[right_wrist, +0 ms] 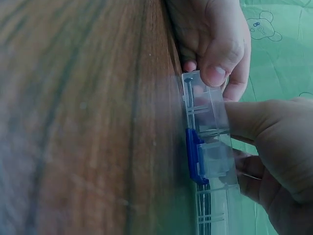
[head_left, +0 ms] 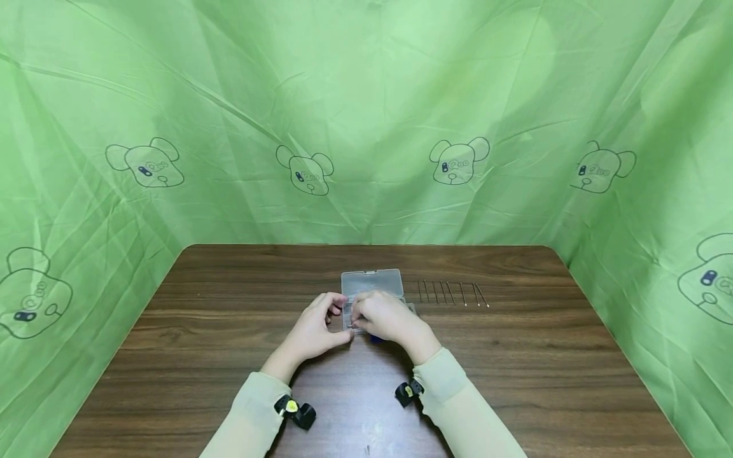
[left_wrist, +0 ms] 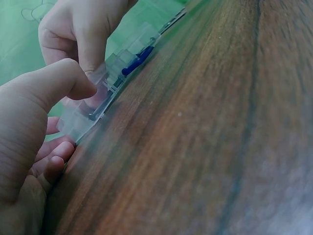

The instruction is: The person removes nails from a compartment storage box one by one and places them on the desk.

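Clear plastic box [head_left: 371, 284], blue latch [right_wrist: 193, 155]

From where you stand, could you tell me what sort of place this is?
Probably a staged recording booth, not a workshop: a green bear-print curtain wraps three sides of a wooden table, where both hands hold a clear plastic box.

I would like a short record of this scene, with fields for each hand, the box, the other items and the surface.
left hand: holds the left end of the clear plastic box, thumb on its edge
right hand: fingers over the box front, near the blue latch
box: small, transparent, with compartments, lid open and tilted back
other items: row of thin metal pins lying on the table, to the right of the box
surface: dark wooden table
background: green cloth with bear drawings
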Demonstrator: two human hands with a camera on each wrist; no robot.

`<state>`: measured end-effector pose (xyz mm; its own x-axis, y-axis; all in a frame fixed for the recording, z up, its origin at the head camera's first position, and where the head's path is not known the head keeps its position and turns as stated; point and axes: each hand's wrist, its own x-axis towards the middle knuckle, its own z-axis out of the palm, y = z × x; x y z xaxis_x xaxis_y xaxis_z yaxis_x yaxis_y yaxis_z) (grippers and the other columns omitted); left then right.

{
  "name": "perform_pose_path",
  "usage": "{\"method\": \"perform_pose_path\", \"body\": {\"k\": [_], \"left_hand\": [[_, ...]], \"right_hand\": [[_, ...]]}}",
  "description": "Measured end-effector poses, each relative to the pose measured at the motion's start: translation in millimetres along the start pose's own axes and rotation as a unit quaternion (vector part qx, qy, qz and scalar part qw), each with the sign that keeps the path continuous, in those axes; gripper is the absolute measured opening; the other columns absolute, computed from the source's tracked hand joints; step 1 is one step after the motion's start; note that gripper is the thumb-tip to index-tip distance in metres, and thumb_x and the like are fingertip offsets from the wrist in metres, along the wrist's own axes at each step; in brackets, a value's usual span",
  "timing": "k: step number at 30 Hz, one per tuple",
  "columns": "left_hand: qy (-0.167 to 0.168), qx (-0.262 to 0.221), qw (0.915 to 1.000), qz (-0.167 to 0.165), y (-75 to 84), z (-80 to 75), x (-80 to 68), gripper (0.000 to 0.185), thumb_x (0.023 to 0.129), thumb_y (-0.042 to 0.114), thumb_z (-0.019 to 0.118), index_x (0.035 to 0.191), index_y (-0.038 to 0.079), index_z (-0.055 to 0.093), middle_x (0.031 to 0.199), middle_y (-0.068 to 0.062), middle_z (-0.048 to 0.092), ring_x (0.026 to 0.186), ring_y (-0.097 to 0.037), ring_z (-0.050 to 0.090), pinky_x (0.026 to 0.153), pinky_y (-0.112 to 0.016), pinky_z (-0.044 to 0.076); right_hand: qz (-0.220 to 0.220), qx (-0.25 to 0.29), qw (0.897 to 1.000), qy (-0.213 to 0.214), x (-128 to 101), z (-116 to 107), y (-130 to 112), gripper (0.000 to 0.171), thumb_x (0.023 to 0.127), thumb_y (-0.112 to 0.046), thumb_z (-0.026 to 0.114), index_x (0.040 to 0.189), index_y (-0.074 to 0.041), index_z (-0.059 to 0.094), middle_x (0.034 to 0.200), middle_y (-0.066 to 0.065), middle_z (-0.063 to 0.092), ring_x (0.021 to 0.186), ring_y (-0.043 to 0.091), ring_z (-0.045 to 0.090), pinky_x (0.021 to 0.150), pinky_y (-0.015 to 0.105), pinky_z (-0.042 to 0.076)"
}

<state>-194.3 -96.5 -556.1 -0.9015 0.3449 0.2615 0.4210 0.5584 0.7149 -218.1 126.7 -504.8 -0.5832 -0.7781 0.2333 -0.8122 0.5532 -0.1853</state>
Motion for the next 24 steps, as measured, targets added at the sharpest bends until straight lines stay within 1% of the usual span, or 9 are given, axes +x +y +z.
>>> {"method": "perform_pose_path", "body": {"k": [3,7,9,14,16,21,24], "left_hand": [[0.001,-0.003,1.0,0.0,-0.3,-0.3,0.0,0.064,0.081,0.02,0.091,0.138,0.01,0.064,0.124,-0.002,0.064,0.108,-0.017,0.064,0.086,-0.033,0.056],[0.001,-0.001,1.0,0.002,0.3,-0.5,-0.2,0.065,0.081,0.02,0.091,0.138,0.009,0.064,0.125,-0.002,0.064,0.108,-0.017,0.064,0.086,-0.033,0.056],[0.0,0.0,1.0,0.001,0.8,-0.8,-0.3,0.065,0.081,0.02,0.091,0.138,0.009,0.064,0.125,-0.002,0.065,0.108,-0.017,0.064,0.086,-0.033,0.056],[0.001,0.005,1.0,0.003,1.7,-0.9,-0.2,0.065,0.081,0.022,0.092,0.138,0.009,0.064,0.126,-0.003,0.065,0.108,-0.018,0.064,0.086,-0.033,0.056],[0.002,0.007,1.0,0.002,1.6,-0.9,-0.2,0.064,0.081,0.022,0.092,0.138,0.009,0.064,0.126,-0.003,0.065,0.108,-0.017,0.064,0.086,-0.033,0.056],[0.003,0.006,1.0,0.0,0.7,-0.5,-0.5,0.064,0.081,0.023,0.092,0.137,0.009,0.064,0.124,-0.004,0.065,0.108,-0.017,0.064,0.086,-0.033,0.056],[0.004,0.005,1.0,0.003,0.7,-0.4,-0.4,0.065,0.08,0.023,0.092,0.137,0.009,0.065,0.122,-0.004,0.066,0.107,-0.017,0.064,0.086,-0.033,0.056]], "right_hand": [[-0.002,0.015,1.0,-0.008,-0.6,-1.7,1.3,0.005,0.098,-0.014,0.082,0.093,-0.015,0.08,0.104,-0.004,0.076,0.095,0.014,0.073,0.089,0.034,0.06],[0.014,0.057,0.998,-0.021,-1.8,-6.3,3.1,0.006,0.102,-0.018,0.079,0.098,-0.013,0.08,0.105,-0.003,0.075,0.097,0.013,0.072,0.092,0.034,0.059],[0.02,0.076,0.997,-0.019,-2.7,-9.0,4.0,0.007,0.103,-0.019,0.077,0.101,-0.013,0.079,0.105,-0.002,0.075,0.099,0.014,0.071,0.094,0.034,0.058],[0.023,0.098,0.995,0.012,-5.4,-19.3,3.6,0.01,0.106,-0.019,0.073,0.109,-0.01,0.075,0.108,0.001,0.072,0.108,0.02,0.067,0.101,0.039,0.055],[0.025,0.105,0.994,0.024,-5.8,-24.6,2.3,0.01,0.107,-0.019,0.071,0.111,-0.01,0.073,0.108,0.001,0.071,0.109,0.022,0.065,0.102,0.04,0.053],[0.044,0.141,0.989,0.033,-6.9,-37.1,0.9,0.01,0.112,-0.017,0.063,0.116,-0.009,0.067,0.108,0.001,0.069,0.102,0.017,0.064,0.096,0.038,0.055],[0.058,0.166,0.983,0.042,-9.1,-45.0,1.5,0.012,0.113,-0.015,0.06,0.123,-0.008,0.062,0.113,0.003,0.069,0.103,0.016,0.067,0.096,0.037,0.057]]}}
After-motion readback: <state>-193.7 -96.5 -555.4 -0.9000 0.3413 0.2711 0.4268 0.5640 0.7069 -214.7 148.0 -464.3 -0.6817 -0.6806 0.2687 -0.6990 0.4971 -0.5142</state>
